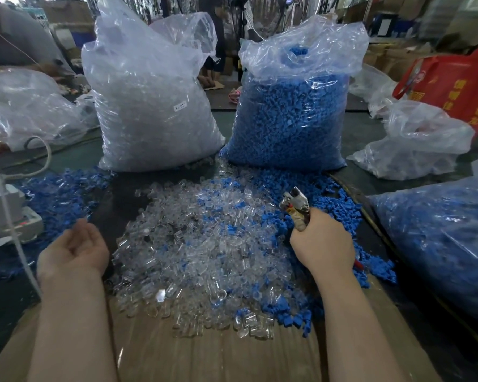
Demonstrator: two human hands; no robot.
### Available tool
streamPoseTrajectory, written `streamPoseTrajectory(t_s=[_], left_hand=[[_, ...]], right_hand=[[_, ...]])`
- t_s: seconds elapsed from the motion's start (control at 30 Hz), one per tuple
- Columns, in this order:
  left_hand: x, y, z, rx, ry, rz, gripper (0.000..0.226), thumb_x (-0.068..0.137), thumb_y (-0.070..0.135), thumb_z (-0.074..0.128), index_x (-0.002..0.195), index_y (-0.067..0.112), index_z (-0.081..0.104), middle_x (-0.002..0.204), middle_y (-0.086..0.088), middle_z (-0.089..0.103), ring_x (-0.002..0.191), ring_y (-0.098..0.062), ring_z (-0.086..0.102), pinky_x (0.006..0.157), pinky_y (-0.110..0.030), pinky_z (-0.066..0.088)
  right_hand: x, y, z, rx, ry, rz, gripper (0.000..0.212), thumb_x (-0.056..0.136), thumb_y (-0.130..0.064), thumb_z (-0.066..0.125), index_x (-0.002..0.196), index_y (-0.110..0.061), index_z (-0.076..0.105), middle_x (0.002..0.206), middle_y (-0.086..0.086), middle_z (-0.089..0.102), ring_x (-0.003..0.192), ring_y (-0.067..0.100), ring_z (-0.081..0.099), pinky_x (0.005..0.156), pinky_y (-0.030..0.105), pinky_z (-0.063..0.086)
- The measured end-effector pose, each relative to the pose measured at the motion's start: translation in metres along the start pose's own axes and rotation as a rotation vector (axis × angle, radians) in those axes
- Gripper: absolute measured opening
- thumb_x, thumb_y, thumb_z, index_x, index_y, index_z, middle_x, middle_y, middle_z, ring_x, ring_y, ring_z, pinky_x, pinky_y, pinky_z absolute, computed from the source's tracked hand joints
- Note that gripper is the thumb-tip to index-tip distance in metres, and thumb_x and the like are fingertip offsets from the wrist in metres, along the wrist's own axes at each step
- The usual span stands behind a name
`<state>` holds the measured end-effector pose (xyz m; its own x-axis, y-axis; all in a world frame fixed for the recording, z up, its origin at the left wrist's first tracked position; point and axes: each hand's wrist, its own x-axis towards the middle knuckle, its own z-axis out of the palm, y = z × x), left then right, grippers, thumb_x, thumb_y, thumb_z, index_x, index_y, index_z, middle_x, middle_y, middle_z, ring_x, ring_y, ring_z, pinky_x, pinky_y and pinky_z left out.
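**Pliers in my right fist, loose parts everywhere**

Head view, looking down. My right hand (324, 244) is clenched round the handles of the pliers (297, 206), and the metal head pokes up and away from me above the right edge of the heap. They look like a stiff, fairly heavy steel tool with worn grips, so I'd hold low on the handles, as I do now, and keep off the nose. Whether the nose is closed I can't tell.

My left hand (72, 249) is loose, palm up, fingers relaxed, nothing in it. It hovers just left of the clear plastic pieces (193, 244).

Those pieces look light, hard and slick. They'd skate and scatter, so I'd pinch them singly at the sides. The blue plastic pieces (287, 183) look small and light too, probably less slippery.

Now the count:
- One pair of pliers.
- Two hands.
- Two upright sacks behind the heap: the clear-parts bag (155, 119), with one label (180, 106), and the blue-parts bag (287, 114).
- A third sack, the blue bag at my right (439, 244).
- One cardboard sheet (204, 359) under the near edge of the heap.
- Loose pieces: far too many to count.
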<state>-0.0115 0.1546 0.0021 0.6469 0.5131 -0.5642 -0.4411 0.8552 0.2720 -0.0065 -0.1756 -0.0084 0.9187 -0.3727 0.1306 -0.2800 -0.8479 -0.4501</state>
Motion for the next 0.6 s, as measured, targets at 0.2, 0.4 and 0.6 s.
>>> streamPoseTrajectory(t_s=[0.2,0.4,0.6], left_hand=[[-0.004,-0.011,0.005,0.404,-0.076,0.082,0.01,0.101,0.017,0.05,0.098,0.015,0.058,0.109,0.003,0.064,0.102,-0.011,0.064,0.095,-0.024,0.05],[-0.039,-0.04,0.012,1.432,-0.583,0.275,0.022,0.079,0.026,0.075,0.1,0.033,0.07,0.099,0.012,0.074,0.095,-0.008,0.065,0.082,-0.026,0.044],[-0.062,-0.094,0.005,2.247,-0.936,0.314,0.056,0.079,0.05,0.072,0.13,0.036,0.054,0.137,0.003,0.052,0.123,-0.019,0.051,0.109,-0.047,0.038]], right_hand=[[-0.002,-0.002,-0.002,-0.095,-0.094,0.022,0.026,0.093,-0.029,0.053,0.113,-0.013,0.055,0.119,0.01,0.05,0.072,0.027,0.043,0.064,0.034,0.033],[-0.002,-0.003,0.0,-0.159,-0.183,0.01,0.027,0.094,-0.034,0.055,0.115,-0.017,0.052,0.11,0.005,0.047,0.072,0.025,0.044,0.064,0.034,0.035],[-0.002,-0.003,0.004,-0.154,-0.156,-0.039,0.022,0.097,-0.036,0.052,0.108,-0.017,0.05,0.107,0.004,0.048,0.066,0.022,0.04,0.062,0.034,0.034]])
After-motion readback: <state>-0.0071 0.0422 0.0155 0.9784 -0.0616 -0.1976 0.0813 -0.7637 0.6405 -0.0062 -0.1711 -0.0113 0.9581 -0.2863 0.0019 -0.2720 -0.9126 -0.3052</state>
